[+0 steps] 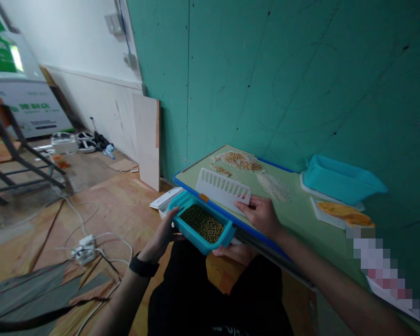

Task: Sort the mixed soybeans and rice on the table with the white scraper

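My left hand point(166, 231) is closed on the left end of a turquoise plastic tub point(192, 233), thumb over its rim. Dark green beans point(196, 215) and tan beans point(212, 229) lie inside it. The tub sits just below the table's front edge, over my lap. My right hand point(262, 215) grips the right end of a white slotted plastic plate point(219, 193), tilted at the table edge above the tub. Under the tub's right end shows bare skin point(236, 252); I cannot tell whether it is a hand or a foot.
On the green tabletop point(303, 233) lie tan beans point(243, 161) mixed with white grains point(276, 186). At the right stand a larger turquoise tub point(343, 179) and a yellow cloth point(346, 213). A power strip point(86, 249) with cables lies on the floor near a chair point(16, 140).
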Available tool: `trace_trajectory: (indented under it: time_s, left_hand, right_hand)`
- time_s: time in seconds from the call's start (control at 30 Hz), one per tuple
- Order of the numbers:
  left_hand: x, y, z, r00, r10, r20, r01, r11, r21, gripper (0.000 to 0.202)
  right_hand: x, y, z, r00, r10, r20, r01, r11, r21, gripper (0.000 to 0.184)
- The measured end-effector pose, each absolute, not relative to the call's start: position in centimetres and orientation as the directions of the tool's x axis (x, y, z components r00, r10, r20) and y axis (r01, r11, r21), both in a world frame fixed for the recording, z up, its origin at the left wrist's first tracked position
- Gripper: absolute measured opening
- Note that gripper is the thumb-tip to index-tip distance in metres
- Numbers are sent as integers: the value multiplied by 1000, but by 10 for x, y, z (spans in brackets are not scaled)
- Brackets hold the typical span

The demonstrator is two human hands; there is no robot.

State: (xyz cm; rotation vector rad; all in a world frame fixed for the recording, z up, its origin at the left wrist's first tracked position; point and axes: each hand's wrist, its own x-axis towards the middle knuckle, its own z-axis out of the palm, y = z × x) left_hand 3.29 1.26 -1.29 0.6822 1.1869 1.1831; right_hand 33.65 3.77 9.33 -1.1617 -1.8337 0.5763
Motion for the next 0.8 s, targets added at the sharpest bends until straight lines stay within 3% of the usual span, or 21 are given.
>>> trace_trajectory:
  time_s: [0.13,0.23,0.37,0.47,0.57,0.8]
  left_hand:
    - [33,11,-15,-58,941,-335,-325,299,897,78]
    - [34,9,-14,-79,945,-318,-335,275,901,71]
    - [36,6,-12,-112,942,-316,-352,260,899,58]
    - [34,9,-21,-95,949,-301,-345,252,904,54]
    - [29,14,-32,-76,939,-334,-347,290,892,62]
    - [30,19,-30,-99,919,-381,-358,324,876,69]
  right_hand:
    - [330,24,91,-396,770,501,656,619,-432,32]
    - [317,17,88,-594,660,459,649,731,-212,38]
    - [288,12,91,-700,609,373,654,757,-8,46]
    - [266,9,96,-722,626,293,675,732,98,46]
    - [250,10,103,-708,673,214,705,690,164,46]
    - [233,20,116,-545,820,173,837,521,168,34]
